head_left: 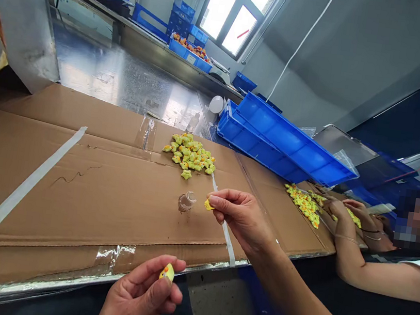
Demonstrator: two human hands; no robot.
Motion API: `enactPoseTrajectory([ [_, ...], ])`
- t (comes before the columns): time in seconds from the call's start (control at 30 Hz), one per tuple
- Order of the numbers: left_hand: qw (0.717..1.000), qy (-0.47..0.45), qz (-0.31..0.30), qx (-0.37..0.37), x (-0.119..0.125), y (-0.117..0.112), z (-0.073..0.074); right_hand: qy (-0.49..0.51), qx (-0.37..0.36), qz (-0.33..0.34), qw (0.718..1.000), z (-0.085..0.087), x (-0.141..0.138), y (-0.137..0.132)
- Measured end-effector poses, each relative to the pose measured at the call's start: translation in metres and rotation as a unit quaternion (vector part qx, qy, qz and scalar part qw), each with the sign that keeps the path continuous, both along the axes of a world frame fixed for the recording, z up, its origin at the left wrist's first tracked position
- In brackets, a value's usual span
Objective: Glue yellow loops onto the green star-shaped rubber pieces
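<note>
My left hand (144, 294) pinches a small pale-yellow figure (168, 272) with an orange beak and a dark eye, like a chick, just off the table's front edge. Over the cardboard, my right hand (238, 216) has thumb and forefinger closed on a small yellow piece (208, 205) whose kind I cannot make out. Just left of those fingertips a small clear cup (187, 201) with brown residue at its base rests on the cardboard (119, 191). Farther back lies a pile of yellow-green chick figures (193, 153).
Blue crates (282, 141) stand at the back right. A person (384, 276) works at the right beside another heap of yellow figures (305, 205). A small bottle (193, 122) and a white round object (216, 104) are behind the pile. A metal housing (37, 23) rises at left.
</note>
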State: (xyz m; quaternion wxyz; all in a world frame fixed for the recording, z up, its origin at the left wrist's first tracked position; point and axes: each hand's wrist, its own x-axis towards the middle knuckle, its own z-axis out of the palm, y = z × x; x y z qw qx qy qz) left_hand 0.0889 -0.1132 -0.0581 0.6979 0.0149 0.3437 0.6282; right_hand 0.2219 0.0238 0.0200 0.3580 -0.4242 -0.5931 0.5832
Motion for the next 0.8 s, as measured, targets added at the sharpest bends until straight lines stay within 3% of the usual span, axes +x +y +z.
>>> enactPoseTrajectory([
  [0.2,0.995,-0.076,-0.026,-0.065,-0.005,0.001,0.007,-0.025,0.047,0.01,0.999,0.009,-0.008,-0.022],
  [0.47,0.989,-0.14,0.012,0.048,0.0,-0.002,-0.007,-0.084,0.148,0.074,0.983,0.02,-0.021,-0.054],
  [0.6,0.989,-0.134,-0.004,0.063,-0.001,-0.003,-0.007,-0.1,0.175,0.093,0.975,0.017,-0.023,-0.062],
  [0.8,0.993,-0.113,0.016,-0.001,-0.003,-0.005,0.001,-0.113,0.199,0.122,0.966,0.007,-0.025,-0.066],
])
